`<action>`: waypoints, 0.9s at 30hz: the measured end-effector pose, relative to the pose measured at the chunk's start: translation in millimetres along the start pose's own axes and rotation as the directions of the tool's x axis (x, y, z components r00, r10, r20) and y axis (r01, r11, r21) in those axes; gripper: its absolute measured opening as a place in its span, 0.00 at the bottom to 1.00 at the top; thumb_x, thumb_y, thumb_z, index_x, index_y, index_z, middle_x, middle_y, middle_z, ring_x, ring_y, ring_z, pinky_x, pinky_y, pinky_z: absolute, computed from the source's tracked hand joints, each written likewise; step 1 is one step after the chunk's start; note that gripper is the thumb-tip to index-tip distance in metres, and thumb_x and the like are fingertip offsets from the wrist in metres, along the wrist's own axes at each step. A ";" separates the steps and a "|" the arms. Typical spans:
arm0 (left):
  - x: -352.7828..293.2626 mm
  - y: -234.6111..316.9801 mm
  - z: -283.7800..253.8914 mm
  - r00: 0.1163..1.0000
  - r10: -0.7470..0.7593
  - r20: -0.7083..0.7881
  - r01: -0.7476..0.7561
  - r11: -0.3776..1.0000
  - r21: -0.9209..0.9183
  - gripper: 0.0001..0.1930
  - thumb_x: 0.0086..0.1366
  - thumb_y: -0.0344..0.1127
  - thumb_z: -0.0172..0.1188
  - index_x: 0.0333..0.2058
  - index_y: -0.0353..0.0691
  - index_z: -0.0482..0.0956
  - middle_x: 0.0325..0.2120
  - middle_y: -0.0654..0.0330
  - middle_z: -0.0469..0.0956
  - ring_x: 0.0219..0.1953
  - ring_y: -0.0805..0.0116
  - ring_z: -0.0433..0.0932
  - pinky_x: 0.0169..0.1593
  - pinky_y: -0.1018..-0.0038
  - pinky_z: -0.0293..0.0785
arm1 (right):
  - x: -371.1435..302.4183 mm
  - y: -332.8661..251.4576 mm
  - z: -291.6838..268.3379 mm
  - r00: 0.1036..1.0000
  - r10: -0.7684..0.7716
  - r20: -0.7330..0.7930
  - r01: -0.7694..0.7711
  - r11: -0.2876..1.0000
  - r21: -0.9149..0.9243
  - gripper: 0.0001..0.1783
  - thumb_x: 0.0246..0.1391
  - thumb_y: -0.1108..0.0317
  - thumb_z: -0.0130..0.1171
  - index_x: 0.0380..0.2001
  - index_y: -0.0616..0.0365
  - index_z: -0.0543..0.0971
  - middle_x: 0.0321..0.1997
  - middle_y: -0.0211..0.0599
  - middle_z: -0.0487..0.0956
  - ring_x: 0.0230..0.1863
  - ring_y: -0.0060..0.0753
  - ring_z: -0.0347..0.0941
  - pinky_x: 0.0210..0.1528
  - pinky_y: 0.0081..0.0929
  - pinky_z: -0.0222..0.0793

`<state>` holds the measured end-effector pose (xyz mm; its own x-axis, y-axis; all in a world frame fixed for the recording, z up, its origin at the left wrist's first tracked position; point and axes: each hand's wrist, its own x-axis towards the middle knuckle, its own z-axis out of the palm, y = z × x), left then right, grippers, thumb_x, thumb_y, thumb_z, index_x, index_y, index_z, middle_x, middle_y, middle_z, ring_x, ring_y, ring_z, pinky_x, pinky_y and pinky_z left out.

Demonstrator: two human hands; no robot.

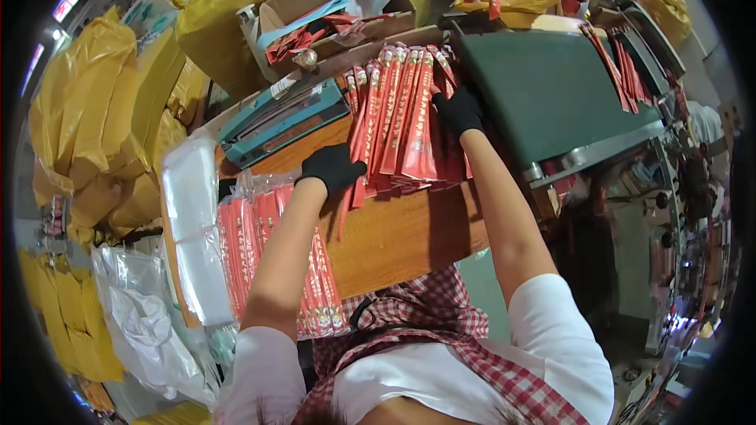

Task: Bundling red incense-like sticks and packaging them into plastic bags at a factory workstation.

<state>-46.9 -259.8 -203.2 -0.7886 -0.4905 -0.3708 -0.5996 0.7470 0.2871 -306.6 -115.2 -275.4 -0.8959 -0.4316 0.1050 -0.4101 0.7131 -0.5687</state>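
Observation:
A heap of long, slim red packets (421, 138) with pale printing lies fanned on the wooden table, their far ends bunched together. My left hand (335, 168), in a black glove with bare fingertips, is closed at the heap's near left edge, on a red packet (344, 208) that slants down below it. Along the right side of the heap, my right hand (460, 112), gloved the same way, curls in on the packets there; some of its fingers are hidden. Under my left forearm lie clear bags filled with red packets (242, 244).
A stack of clear plastic bags (194, 244) lies at the table's left edge. Behind it sits a teal metal tool (283, 122). A cardboard box (272, 9) of scraps stands at the back. To the right is a green conveyor belt (543, 86). Yellow sacks (87, 102) pile up left.

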 end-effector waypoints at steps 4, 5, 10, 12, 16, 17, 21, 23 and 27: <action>49.6 -29.6 34.5 0.886 0.009 -0.464 -0.285 0.800 -0.528 0.43 0.56 0.60 0.57 0.56 0.24 0.62 0.56 0.34 0.62 0.58 0.40 0.63 0.61 0.59 0.61 | -9.5 -60.7 -13.8 0.905 0.088 0.417 -0.102 0.995 0.011 0.39 0.48 0.38 0.54 0.47 0.66 0.70 0.51 0.63 0.72 0.54 0.58 0.69 0.55 0.45 0.65; 64.5 -48.9 57.8 0.904 -0.106 -0.413 -0.011 0.962 -0.271 0.51 0.51 0.62 0.63 0.57 0.20 0.57 0.55 0.31 0.62 0.58 0.40 0.62 0.61 0.59 0.60 | -17.8 -89.3 -5.6 0.897 0.033 0.440 -0.055 0.998 0.038 0.39 0.48 0.38 0.54 0.47 0.66 0.70 0.51 0.63 0.72 0.54 0.58 0.69 0.55 0.45 0.65; 43.7 16.2 77.4 0.680 -0.221 -0.699 0.080 0.970 -0.229 0.54 0.41 0.65 0.67 0.56 0.26 0.61 0.51 0.38 0.66 0.56 0.44 0.65 0.59 0.61 0.62 | -15.7 -165.4 5.6 0.755 -0.595 -0.275 0.640 0.760 0.114 0.24 0.42 0.63 0.62 0.43 0.61 0.70 0.44 0.52 0.71 0.48 0.56 0.67 0.50 0.45 0.65; 40.7 12.6 66.7 0.833 -0.242 -0.498 0.149 0.964 -0.220 0.47 0.40 0.66 0.67 0.48 0.28 0.69 0.50 0.41 0.68 0.54 0.46 0.66 0.58 0.61 0.63 | 10.4 -215.9 21.5 0.740 -0.575 -0.349 0.632 0.772 0.070 0.25 0.43 0.60 0.64 0.43 0.59 0.69 0.45 0.53 0.71 0.48 0.55 0.67 0.50 0.45 0.65; 40.4 18.5 73.3 0.760 -0.217 -0.613 0.048 0.959 -0.280 0.44 0.41 0.66 0.67 0.43 0.29 0.71 0.50 0.42 0.68 0.54 0.47 0.66 0.59 0.59 0.62 | 113.1 -266.5 51.6 0.930 -0.366 -0.046 0.356 0.923 -0.144 0.25 0.42 0.57 0.63 0.44 0.57 0.74 0.46 0.51 0.76 0.47 0.54 0.73 0.46 0.42 0.71; 46.1 35.4 77.4 0.767 -0.183 -0.615 0.005 0.960 -0.280 0.44 0.41 0.66 0.67 0.43 0.29 0.71 0.50 0.42 0.68 0.54 0.47 0.66 0.59 0.59 0.62 | 166.7 -244.9 51.3 0.813 -0.391 0.432 0.527 0.809 -0.261 0.25 0.43 0.56 0.62 0.46 0.52 0.77 0.48 0.49 0.77 0.42 0.56 0.76 0.43 0.41 0.73; 49.3 19.9 82.3 0.812 -0.252 -0.526 0.126 0.956 -0.264 0.56 0.44 0.67 0.64 0.59 0.25 0.57 0.60 0.37 0.59 0.64 0.46 0.55 0.68 0.61 0.47 | 183.7 -257.5 40.8 0.703 -0.299 0.645 0.286 0.950 0.129 0.23 0.45 0.49 0.63 0.41 0.50 0.78 0.37 0.36 0.79 0.33 0.41 0.75 0.33 0.39 0.73; 48.1 9.1 88.1 0.804 -0.243 -0.543 -0.010 0.907 -0.421 0.57 0.45 0.66 0.64 0.63 0.29 0.52 0.62 0.38 0.56 0.65 0.46 0.54 0.69 0.61 0.46 | 182.3 -250.9 26.0 0.680 -0.223 0.698 -0.205 0.857 0.473 0.21 0.49 0.51 0.63 0.39 0.53 0.75 0.33 0.36 0.75 0.30 0.33 0.73 0.32 0.36 0.75; 29.8 22.7 36.9 0.903 -0.265 -0.339 0.099 0.895 -0.436 0.55 0.44 0.61 0.68 0.63 0.33 0.53 0.59 0.40 0.58 0.62 0.46 0.57 0.65 0.59 0.52 | 159.7 -221.3 -7.7 0.608 -0.168 0.776 -0.523 0.650 0.551 0.11 0.56 0.66 0.56 0.40 0.59 0.73 0.35 0.43 0.78 0.34 0.38 0.78 0.32 0.37 0.79</action>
<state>-78.9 -240.8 -240.3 -0.5993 -0.7927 -0.1117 -0.6738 0.4242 0.6050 -360.2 -337.7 -126.5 -0.3433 -0.8109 -0.4739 0.2959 0.3855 -0.8740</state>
